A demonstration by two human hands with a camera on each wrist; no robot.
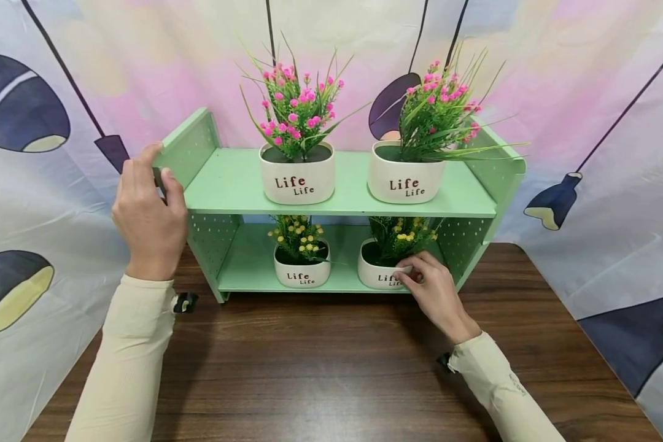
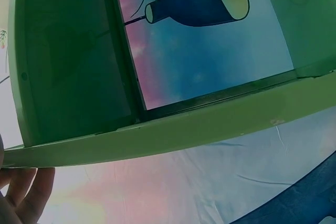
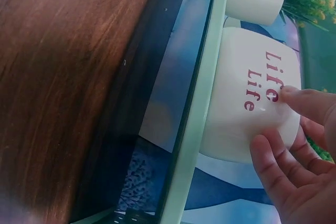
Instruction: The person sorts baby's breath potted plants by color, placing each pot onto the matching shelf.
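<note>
A light green two-tier shelf [image 1: 342,215] stands on the table. My left hand [image 1: 151,215] grips the front edge of its left side panel [image 1: 190,150]; some fingers show beside that panel in the left wrist view. On the lower tier, at right, is a white flower pot [image 1: 372,273] with yellow artificial flowers and "Life" lettering. My right hand [image 1: 433,291] holds this pot by its front and right side, fingertips [image 3: 262,148] against the wall. A matching yellow-flowered pot [image 1: 302,273] is left of it.
Two larger white pots with pink flowers, a left one [image 1: 298,181] and a right one [image 1: 403,181], stand on the upper tier; grass blades stick out sideways. A brown wooden table [image 1: 320,368] extends in front. Patterned fabric [image 1: 160,55] hangs behind and at both sides.
</note>
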